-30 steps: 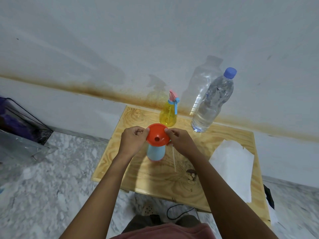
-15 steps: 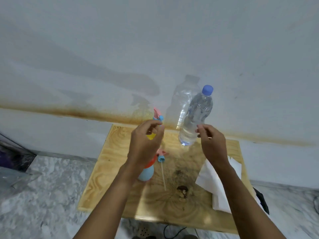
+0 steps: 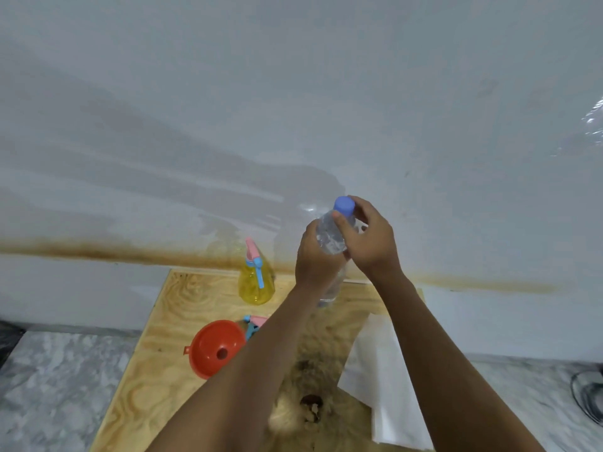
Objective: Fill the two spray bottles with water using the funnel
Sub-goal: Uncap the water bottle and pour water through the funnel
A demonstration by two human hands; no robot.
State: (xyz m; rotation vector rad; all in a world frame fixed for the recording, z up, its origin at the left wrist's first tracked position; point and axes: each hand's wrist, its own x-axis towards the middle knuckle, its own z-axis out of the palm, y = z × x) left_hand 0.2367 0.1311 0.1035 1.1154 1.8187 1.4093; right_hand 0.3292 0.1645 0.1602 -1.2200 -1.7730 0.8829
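My left hand (image 3: 315,256) grips the body of the clear water bottle (image 3: 330,238), which stands at the back of the wooden table (image 3: 169,324). My right hand (image 3: 370,238) wraps the bottle's neck, fingers at its blue cap (image 3: 343,204). The orange funnel (image 3: 215,349) sits over the blue spray bottle, whose body is hidden beneath it and my left forearm. A pink and blue spray head (image 3: 254,323) lies just behind the funnel. The yellow spray bottle (image 3: 255,282) stands at the back with its pink and blue head on.
A white paper sheet (image 3: 375,370) lies on the table's right side. A dark knot (image 3: 311,402) marks the wood near the front. A stained white wall rises behind the table; marble floor surrounds it. A black cable (image 3: 587,396) lies at far right.
Both hands left the funnel, rose toward the back and took hold of the water bottle. The view tilted up and the funnel is uncovered.
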